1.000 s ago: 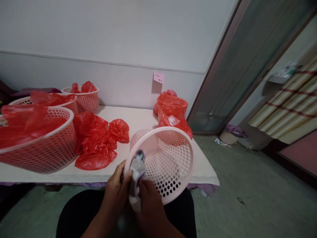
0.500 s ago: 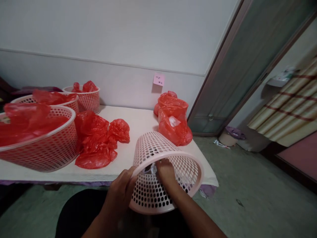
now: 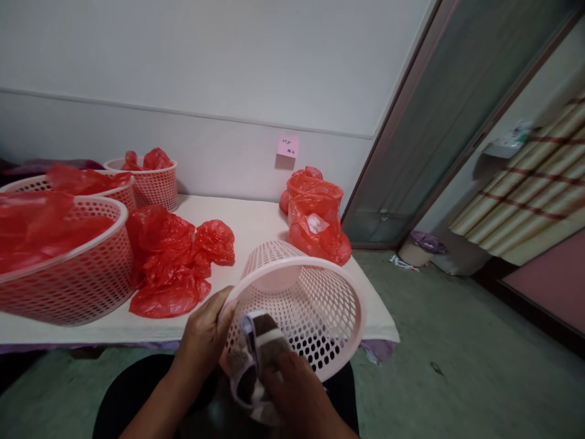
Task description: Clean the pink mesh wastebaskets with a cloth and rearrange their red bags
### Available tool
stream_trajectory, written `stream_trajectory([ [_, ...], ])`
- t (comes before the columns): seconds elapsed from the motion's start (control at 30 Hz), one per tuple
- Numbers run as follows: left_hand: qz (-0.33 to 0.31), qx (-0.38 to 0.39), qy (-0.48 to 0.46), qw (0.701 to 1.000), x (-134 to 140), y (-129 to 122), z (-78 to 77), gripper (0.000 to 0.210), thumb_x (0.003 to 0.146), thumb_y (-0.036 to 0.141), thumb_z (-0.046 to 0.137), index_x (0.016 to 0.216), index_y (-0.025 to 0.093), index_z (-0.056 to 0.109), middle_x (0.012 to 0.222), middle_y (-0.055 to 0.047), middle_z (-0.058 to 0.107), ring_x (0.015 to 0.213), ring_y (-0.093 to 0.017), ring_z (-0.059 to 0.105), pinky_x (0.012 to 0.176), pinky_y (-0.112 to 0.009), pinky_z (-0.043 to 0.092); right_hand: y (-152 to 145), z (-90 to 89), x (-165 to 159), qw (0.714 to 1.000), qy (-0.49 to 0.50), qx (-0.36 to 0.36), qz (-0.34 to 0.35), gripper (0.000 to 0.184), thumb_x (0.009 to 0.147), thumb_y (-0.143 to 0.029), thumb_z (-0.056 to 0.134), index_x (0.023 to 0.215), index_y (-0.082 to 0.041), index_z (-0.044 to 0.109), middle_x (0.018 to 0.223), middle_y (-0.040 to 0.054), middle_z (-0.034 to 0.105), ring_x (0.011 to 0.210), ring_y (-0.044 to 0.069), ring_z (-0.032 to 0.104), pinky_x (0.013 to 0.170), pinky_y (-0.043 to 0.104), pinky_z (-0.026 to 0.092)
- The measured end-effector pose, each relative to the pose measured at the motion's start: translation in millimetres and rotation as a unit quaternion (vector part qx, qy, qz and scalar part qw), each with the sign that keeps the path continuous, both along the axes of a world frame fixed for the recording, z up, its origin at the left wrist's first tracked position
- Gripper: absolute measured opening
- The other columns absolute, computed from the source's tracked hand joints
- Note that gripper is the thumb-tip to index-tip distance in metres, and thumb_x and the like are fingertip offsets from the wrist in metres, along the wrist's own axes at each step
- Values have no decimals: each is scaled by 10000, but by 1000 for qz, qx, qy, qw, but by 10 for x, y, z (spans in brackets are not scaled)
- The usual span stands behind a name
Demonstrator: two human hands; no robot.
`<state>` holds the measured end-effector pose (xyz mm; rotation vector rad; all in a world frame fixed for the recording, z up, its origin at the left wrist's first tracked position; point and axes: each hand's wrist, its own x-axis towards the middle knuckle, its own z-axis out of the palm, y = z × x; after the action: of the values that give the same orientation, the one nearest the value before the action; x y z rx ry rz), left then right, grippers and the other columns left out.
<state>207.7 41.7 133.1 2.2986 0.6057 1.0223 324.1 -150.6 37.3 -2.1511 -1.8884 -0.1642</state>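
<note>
Left grip on basket rim, right hand pressing cloth

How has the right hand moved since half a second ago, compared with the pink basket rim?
Yes. The right hand was inside the pink basket; now it is outside the rim, nearer the person, gripping a cloth.

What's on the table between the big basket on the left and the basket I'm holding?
In the head view, a heap of crumpled red plastic bags lies on the table between the big basket and the held basket.
</note>
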Motion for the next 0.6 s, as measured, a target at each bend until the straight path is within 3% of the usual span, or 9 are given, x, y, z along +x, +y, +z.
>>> stream_trajectory([
  [0.13,-10,-50,17,999,114,-20,111,377,948,438,433,1172,204,625,1101,-34,716,1008,-158,650,894,-243,470,-19,-177,-4,991,-91,96,-32,222,849,-193,594,1068,-204,635,961,100,667,803,259,609,708,403,512],
  [0.27,1,-107,15,994,132,-81,121,401,913,511,467,1121,213,638,1068,-28,712,988,-175,641,876,-263,465,72,-274,-12,978,-112,175,4,202,865,-91,499,1003,-142,637,810,90,642,735,228,576,691,379,496],
  [0.37,25,-182,0,983,68,-154,51,413,897,543,475,1101,216,622,1016,-23,699,941,-181,635,821,-269,474,137,-59,-77,976,-77,201,25,233,874,-78,455,1029,-120,624,827,104,636,763,233,569,715,389,486],
  [0.5,39,-280,-38,959,-16,-309,-116,460,895,547,473,1209,219,549,1099,-35,675,973,-188,634,827,-279,495,250,382,-219,973,125,193,28,268,884,-213,509,1137,-158,579,962,106,627,871,235,566,748,371,487],
  [0.6,78,-241,-54,966,-71,-335,-192,435,912,522,445,1180,209,583,1132,-48,685,1010,-200,637,883,-299,497,351,480,-300,955,264,126,53,294,876,-288,545,1161,-226,582,1120,84,610,988,219,564,828,345,490],
])
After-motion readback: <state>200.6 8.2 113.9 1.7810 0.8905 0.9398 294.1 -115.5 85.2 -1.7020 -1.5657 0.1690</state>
